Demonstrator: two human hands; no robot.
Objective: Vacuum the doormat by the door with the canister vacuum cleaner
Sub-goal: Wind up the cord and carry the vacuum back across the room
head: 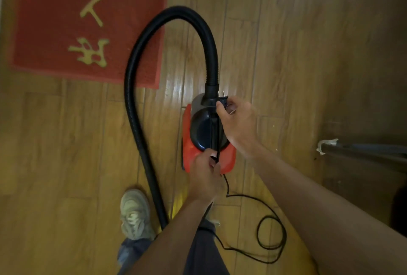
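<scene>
A red doormat [66,21] with yellow characters lies at the upper left on the wooden floor. The red and black canister vacuum [198,129] stands in the middle. Its black hose [141,59] arches up over the mat's corner and runs back down past my shoe. My right hand [237,125] pinches the power plug [222,101] near the hose socket. My left hand [204,175] grips the black power cord [217,138], stretched taut over the canister between both hands. The cord's slack [271,237] loops on the floor at the lower right.
My shoe [135,213] stands left of the hose. A dark furniture leg with white tape [326,146] sits at the right edge. Bare wooden floor [297,43] stretches to the upper right.
</scene>
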